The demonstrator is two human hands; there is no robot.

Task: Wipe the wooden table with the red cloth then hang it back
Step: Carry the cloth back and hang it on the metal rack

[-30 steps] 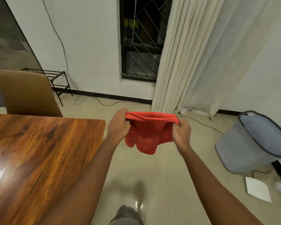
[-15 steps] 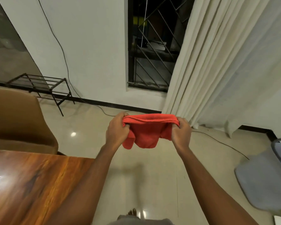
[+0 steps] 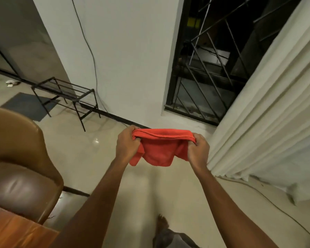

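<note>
Bare floor (image 3: 89,163) lies open ahead, up to the wall (image 3: 129,59). The curtain (image 3: 268,122) hangs just beside the right hand (image 3: 198,151); to the left, well apart, stand a brown chair (image 3: 18,158), the worktop (image 3: 13,231) corner and a metal rack (image 3: 64,90).

A white wall (image 3: 129,51) filled the upper centre of the frame, with a thin cable (image 3: 94,59) running down it. A dark window (image 3: 209,68) with a black metal grille stood at upper right, bordered by a cream curtain (image 3: 268,113). A black wire rack (image 3: 66,93) stood at centre left on the glossy beige floor (image 3: 82,158). A brown padded chair (image 3: 16,153) occupied the lower left.
</note>
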